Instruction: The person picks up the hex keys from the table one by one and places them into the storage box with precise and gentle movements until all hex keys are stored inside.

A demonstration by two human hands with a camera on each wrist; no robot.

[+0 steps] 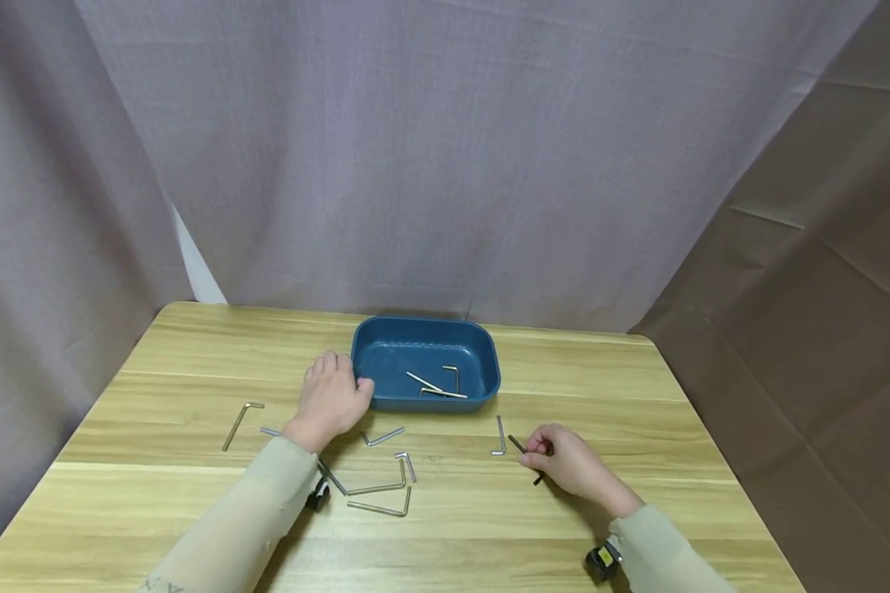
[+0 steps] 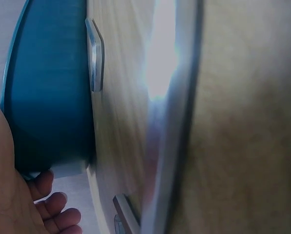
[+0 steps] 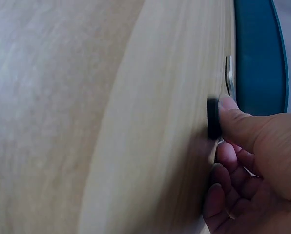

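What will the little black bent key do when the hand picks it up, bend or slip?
The black hex key looks like thin, hard metal, so it probably stays stiff. It seems light, since the right hand pinches it with fingertips alone. Its bend likely keeps it from rolling on the table.

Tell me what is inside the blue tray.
The blue tray holds silver hex keys on its floor, apparently three, overlapping, so the count is uncertain. The near wall hides the floor strip just behind it. The left hand rests against the tray's left corner, outside it.
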